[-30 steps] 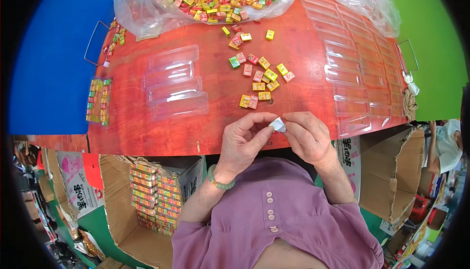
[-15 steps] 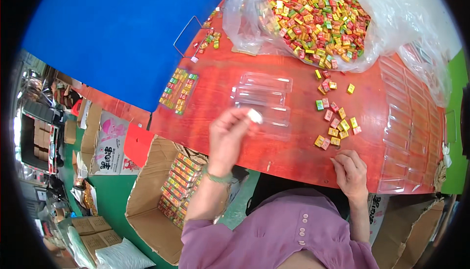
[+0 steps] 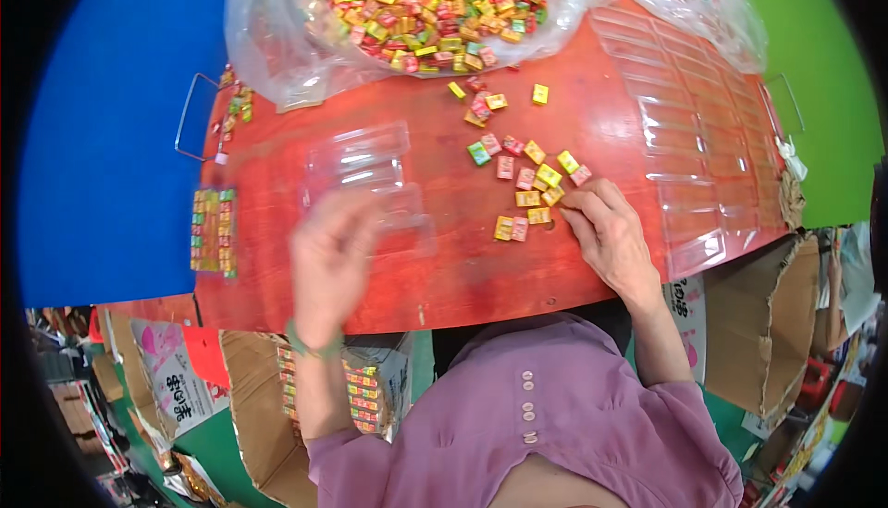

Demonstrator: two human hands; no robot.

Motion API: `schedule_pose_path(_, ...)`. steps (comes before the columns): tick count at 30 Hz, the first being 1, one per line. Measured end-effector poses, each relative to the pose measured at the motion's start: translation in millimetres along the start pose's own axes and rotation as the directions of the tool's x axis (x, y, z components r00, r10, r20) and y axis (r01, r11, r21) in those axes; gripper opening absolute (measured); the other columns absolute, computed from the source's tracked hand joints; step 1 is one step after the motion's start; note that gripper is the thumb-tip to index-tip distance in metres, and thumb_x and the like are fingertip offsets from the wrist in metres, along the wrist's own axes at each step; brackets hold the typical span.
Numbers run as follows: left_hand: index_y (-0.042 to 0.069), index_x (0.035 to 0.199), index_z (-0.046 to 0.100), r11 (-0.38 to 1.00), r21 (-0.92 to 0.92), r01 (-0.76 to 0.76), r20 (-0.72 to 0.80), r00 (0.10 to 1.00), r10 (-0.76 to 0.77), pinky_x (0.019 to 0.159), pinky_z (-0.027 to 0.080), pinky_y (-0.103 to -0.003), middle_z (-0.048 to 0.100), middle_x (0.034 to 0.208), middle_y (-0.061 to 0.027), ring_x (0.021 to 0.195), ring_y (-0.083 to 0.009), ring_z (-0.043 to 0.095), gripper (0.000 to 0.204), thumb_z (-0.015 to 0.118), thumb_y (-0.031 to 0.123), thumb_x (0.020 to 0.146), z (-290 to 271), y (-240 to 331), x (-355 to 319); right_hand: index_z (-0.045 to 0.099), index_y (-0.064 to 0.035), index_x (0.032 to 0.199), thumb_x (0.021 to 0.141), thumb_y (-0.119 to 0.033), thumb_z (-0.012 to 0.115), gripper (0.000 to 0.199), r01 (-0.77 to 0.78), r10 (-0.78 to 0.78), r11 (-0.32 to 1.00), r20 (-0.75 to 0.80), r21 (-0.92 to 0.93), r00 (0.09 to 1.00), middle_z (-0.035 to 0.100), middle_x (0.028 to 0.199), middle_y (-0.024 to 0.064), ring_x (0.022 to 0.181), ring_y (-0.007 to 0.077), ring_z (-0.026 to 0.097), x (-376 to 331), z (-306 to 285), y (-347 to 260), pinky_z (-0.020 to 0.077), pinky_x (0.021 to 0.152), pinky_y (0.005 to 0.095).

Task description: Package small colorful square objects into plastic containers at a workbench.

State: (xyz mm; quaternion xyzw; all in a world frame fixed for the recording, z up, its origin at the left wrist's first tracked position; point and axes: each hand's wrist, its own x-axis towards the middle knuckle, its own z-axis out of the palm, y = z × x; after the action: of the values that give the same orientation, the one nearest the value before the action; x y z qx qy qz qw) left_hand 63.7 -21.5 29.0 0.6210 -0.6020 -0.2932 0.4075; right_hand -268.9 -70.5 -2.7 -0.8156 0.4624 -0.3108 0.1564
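My left hand [image 3: 338, 249] hovers at the near end of the clear plastic trays [image 3: 361, 161]. Motion smears its fingers, so whatever they may hold does not show. My right hand [image 3: 606, 235] reaches over the table to the near right side of a scatter of small wrapped candies [image 3: 525, 179], red, yellow and green. Its thumb and forefinger are bent and slightly apart, their tips beside a yellow candy [image 3: 552, 195]. Beyond the scatter lies a big clear plastic bag [image 3: 264, 41] heaped with the same candies. A filled tray [image 3: 215, 230] of candies rests at the table's left.
Many clear trays [image 3: 689, 138] cover the right side of the red table [image 3: 499, 277]. Blue [image 3: 111, 138] and green [image 3: 814, 92] boards flank it. Below the near edge stand open cardboard boxes [image 3: 250, 415], the left one with packed trays of candies inside.
The view has swung to the right. My right hand has gone from the table's near edge up to the loose candies. A small white thing seen earlier in my left fingers no longer shows.
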Motion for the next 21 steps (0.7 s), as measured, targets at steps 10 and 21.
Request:
schedule_pose_path(10, -0.003, 0.122, 0.062, 0.859, 0.305, -0.411, 0.245, 0.906, 0.346, 0.089, 0.052, -0.045, 0.056, 0.127, -0.0200, 0.106, -0.0369, 0.058, 0.035, 0.064, -0.003, 0.087, 119.0, 38.2, -18.5, 0.065, -0.0009, 0.119, 0.088, 0.001, 0.072, 0.032, -0.203, 0.180, 0.970, 0.163, 0.136, 0.970, 0.061, 0.112, 0.0155, 0.095, 0.0355, 0.066, 1.6, -13.4, -2.8, 0.0549, 0.083, 0.0396)
schedule_pose_path(21, -0.003, 0.117, 0.061, 0.910, 0.263, -0.320, 0.202, 0.941, 0.272, 0.083, 0.052, -0.045, 0.058, 0.109, -0.0178, 0.099, -0.0374, 0.059, 0.032, 0.072, 0.002, 0.087, 128.9, 38.7, -25.1, 0.068, -0.0010, 0.109, 0.085, 0.001, 0.074, 0.024, -0.137, 0.119, 0.987, 0.178, 0.090, 0.977, 0.064, 0.104, 0.0154, 0.095, 0.0343, 0.066, 4.3, -13.6, 4.4, 0.0544, 0.081, 0.0412)
